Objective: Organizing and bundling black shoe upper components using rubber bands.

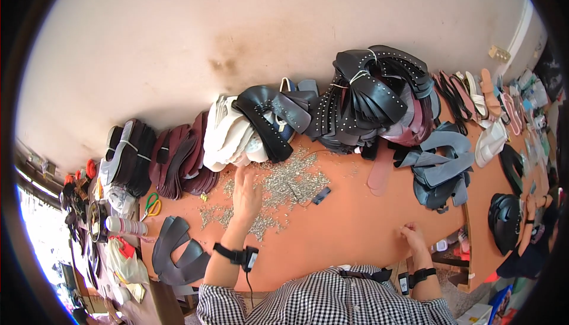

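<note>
My left hand [246, 194] reaches over a scattered heap of small silvery metal pieces [290, 179] on the orange-brown table [332, 236]. Its fingers are stretched out and I see nothing held in them. My right hand [413, 236] hovers by the table's near right edge with the fingers curled together; whatever they may pinch is too small to make out. A small dark rectangular piece [321, 195] lies at the heap's right border. Curved dark leather shoe uppers [176, 254] rest on the table left of my left arm.
Bundled leather pieces line the wall: black [127, 153], maroon [178, 165], white [228, 135] and studded black [370, 94]. Dark grey pieces [441, 168] are piled at the right. Green-and-yellow scissors [153, 204] lie at the left edge. Another person's hand [529, 204] shows at far right.
</note>
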`<state>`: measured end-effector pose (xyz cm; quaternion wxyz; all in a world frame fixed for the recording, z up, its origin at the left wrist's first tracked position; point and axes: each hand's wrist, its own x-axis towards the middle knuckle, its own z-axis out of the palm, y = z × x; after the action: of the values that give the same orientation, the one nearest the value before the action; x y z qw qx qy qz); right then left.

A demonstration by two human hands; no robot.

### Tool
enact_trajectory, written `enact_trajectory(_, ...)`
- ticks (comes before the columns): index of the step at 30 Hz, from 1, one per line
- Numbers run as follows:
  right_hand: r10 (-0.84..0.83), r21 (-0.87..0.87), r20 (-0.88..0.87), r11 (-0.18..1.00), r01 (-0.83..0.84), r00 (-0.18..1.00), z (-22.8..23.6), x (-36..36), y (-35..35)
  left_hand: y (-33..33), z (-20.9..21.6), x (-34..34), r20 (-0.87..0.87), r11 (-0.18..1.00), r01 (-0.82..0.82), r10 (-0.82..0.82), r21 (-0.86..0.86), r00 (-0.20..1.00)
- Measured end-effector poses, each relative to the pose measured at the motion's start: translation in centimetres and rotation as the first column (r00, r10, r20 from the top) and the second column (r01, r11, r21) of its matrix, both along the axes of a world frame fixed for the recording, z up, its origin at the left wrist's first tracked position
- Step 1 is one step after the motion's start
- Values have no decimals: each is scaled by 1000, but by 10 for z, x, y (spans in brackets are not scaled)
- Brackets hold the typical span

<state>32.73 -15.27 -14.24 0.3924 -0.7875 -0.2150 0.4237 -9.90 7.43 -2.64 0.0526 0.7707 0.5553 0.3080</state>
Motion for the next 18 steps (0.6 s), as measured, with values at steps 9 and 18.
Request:
enact_trajectory(9, 23, 41, -260, 999, -12, 965, 28, 2, -18, -115, 6, -59, -61, 946, -44, 26, -320, 998)
enact_trajectory(18, -32, -10, -425, 999, 31, 904, 61, -28, -55, -197, -54, -84, 303, 527, 103, 309, -844, 901)
